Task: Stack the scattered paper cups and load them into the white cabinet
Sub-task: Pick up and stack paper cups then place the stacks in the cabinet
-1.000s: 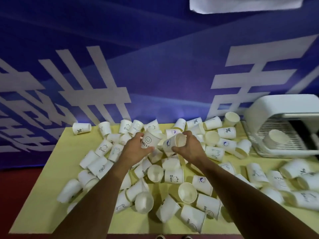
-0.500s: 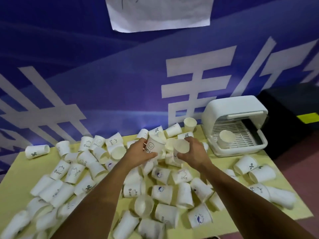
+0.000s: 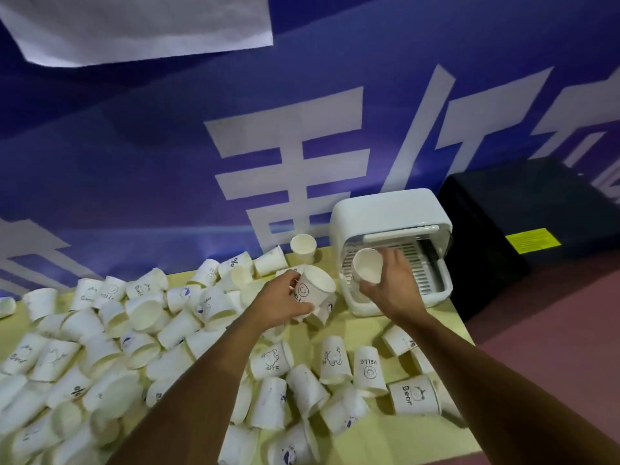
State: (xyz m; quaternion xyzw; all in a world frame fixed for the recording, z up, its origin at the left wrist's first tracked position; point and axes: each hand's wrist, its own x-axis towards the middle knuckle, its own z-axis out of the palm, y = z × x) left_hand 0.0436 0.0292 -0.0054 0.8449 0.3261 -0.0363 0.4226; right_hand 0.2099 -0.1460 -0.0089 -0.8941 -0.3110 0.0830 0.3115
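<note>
My left hand (image 3: pixel 283 305) grips a white paper cup with a smiley and "HELLO" print (image 3: pixel 313 290), tilted, just left of the white cabinet (image 3: pixel 385 209). My right hand (image 3: pixel 391 285) holds a plain paper cup (image 3: pixel 367 269) in front of the cabinet's open mouth, its rim facing me. The cabinet's ribbed rack (image 3: pixel 419 266) shows behind that hand. Several white paper cups (image 3: pixel 141 330) lie scattered over the yellow table (image 3: pixel 385 434).
A blue banner with white characters hangs behind the table. A black box (image 3: pixel 523 223) with a yellow label stands right of the cabinet on the reddish floor (image 3: pixel 553 347). One cup (image 3: pixel 303 246) stands upright at the table's back edge. A white sheet (image 3: pixel 141 25) hangs above.
The view has swung right. My right hand carried its cup from the pile's middle to the cabinet opening. My left hand followed to the right with the HELLO cup.
</note>
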